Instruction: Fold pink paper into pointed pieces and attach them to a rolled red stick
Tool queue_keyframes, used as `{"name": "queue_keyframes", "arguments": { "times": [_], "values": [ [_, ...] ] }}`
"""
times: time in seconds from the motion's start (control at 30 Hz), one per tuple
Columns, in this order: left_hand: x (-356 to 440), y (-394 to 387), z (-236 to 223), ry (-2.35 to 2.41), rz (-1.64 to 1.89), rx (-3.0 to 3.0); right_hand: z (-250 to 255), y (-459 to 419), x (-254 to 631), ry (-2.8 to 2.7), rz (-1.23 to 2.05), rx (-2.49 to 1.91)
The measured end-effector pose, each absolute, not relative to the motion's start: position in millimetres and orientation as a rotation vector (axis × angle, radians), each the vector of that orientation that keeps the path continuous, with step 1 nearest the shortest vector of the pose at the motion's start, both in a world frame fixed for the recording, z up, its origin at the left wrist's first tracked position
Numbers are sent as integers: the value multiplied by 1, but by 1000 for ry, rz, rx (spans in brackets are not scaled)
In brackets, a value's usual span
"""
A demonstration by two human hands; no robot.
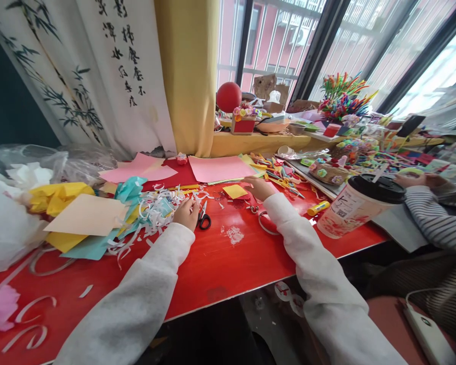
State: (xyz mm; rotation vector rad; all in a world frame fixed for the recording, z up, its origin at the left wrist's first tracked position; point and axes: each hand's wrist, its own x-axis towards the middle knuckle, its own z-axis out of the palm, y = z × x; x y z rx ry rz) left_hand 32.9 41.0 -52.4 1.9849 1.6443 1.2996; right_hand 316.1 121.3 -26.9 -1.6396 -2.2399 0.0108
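Observation:
My left hand (187,213) rests on the red table at the right edge of a pile of white paper shreds (157,208). Its fingers are loosely bent and no held object shows. Right beside it lies a pair of black-handled scissors (204,218). My right hand (260,188) reaches over the table with its fingers stretched leftward, apparently holding nothing. Just left of those fingers is a small square of yellow paper (235,191). Behind it lies a large pink sheet (220,169). A ring-shaped white strip (266,223) is by my right wrist.
A lidded drink cup (351,208) and a yellow glue stick (318,208) stand or lie right of my arm. Colored papers (87,215) and plastic bags (7,223) crowd the left. Another person's striped sleeve (429,213) is at far right. Craft pieces (283,175) lie behind.

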Motion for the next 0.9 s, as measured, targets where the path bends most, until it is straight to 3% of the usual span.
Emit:
{"name": "queue_keyframes", "arguments": {
  "times": [0.23, 0.9],
  "values": [
    [34, 43, -54, 1640, 1292, 1982, -35, 109, 380, -2068, 111, -1760],
    [33, 47, -58, 1710, 1273, 1997, -48, 104, 359, -2122, 335, -2107]
  ]
}}
